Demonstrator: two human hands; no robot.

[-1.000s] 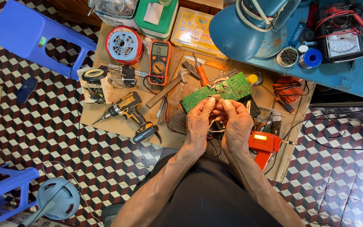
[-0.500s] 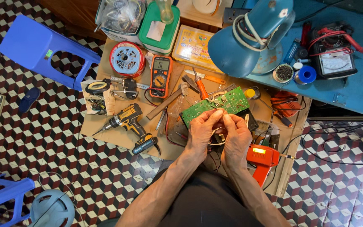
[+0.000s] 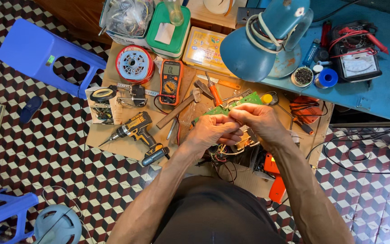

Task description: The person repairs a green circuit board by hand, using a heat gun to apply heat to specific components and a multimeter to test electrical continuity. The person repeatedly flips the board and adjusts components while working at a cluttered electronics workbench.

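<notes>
Both hands, left hand [image 3: 211, 133] and right hand [image 3: 260, 121], have risen mid-frame, now pinching wires together over the green circuit board [image 3: 244, 101].

A green circuit board [image 3: 222, 110] lies tilted above the cluttered wooden work surface. Thin wires [image 3: 224, 151] trail beneath it.

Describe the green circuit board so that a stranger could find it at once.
On the low wooden board strewn with tools, find the two hands, left hand and right hand. The green circuit board shows just beyond their fingertips, the only flat green piece there.
</notes>
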